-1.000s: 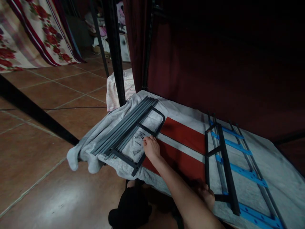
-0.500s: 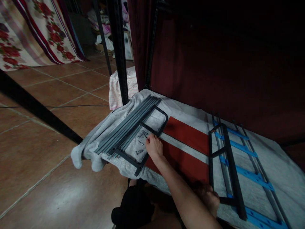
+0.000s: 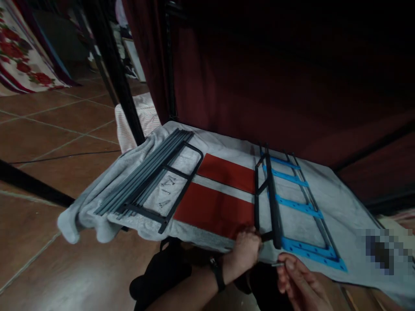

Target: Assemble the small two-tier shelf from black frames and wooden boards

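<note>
My left hand [image 3: 244, 247], with a dark band on its wrist, is closed on the near end of a black metal frame [image 3: 274, 207]. That frame stands tilted at the right side of two red panels [image 3: 214, 211]. Just to the right, near the front edge, my right hand [image 3: 301, 280] pinches a small metal screw [image 3: 278, 264] between thumb and fingers. The screw is a short distance from the frame's near end. Several loose screws [image 3: 166, 192] lie on the grey blanket, inside a second black frame [image 3: 177, 201] on the left.
A bundle of grey tubes [image 3: 142, 172] lies at the left on the blanket [image 3: 81, 203]. Blue crosspieces [image 3: 311, 252] joined by grey tubes lie at the right. Dark metal posts [image 3: 113, 65] and a maroon curtain [image 3: 259, 86] stand behind.
My right hand has left the loose screws and come back to the right with one screw. My left hand keeps its hold on the frame. The view has shifted right.
</note>
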A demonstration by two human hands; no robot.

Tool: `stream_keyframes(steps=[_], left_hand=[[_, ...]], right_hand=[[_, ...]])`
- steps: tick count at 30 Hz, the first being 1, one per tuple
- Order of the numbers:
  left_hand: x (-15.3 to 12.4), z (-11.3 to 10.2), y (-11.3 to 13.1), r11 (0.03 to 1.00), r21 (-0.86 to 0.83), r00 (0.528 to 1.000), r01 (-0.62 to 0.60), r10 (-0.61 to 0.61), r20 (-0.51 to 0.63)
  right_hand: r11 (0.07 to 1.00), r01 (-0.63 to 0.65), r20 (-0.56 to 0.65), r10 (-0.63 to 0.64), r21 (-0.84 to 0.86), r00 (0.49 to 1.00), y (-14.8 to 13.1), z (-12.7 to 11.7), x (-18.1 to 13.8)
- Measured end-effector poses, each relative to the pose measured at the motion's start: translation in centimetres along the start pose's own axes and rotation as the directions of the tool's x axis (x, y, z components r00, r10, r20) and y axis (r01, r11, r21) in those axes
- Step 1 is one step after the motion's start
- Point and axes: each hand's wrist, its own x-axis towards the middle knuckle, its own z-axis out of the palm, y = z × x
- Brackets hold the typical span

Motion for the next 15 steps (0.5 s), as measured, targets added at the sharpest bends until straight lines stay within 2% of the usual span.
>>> stream_keyframes(steps=[2,4,7,12,15], left_hand=[[0.4,0.6,0.4,0.996,0.075,0.999,0.039,-0.039,-0.007],[0.6,0.8,0.4,0.989,0.138,0.999,0.052,-0.05,-0.02],[1.2,1.0,-0.2,0.981,0.183,0.996,0.057,-0.044,-0.075],[1.9,1.4,-1.0,0.978,0.211,0.995,0.005,0.017,-0.103],[1.8,1.6,-1.0,0.979,0.206,0.992,0.009,0.017,-0.129]], right_hand=[[0.995,0.026,-0.222,-0.004,0.098,0.975,1.6,-3.3,0.0],[0.99,0.048,-0.323,-0.001,0.136,0.946,3.1,-4.7,0.4],[0.991,0.074,-0.275,-0.04,0.115,0.961,4.7,-4.7,2.3],[0.976,0.179,-0.27,-0.14,0.126,0.953,6.7,-3.5,6.8],[0.98,0.178,-0.236,-0.154,0.084,0.959,7.5,-3.2,8.6]])
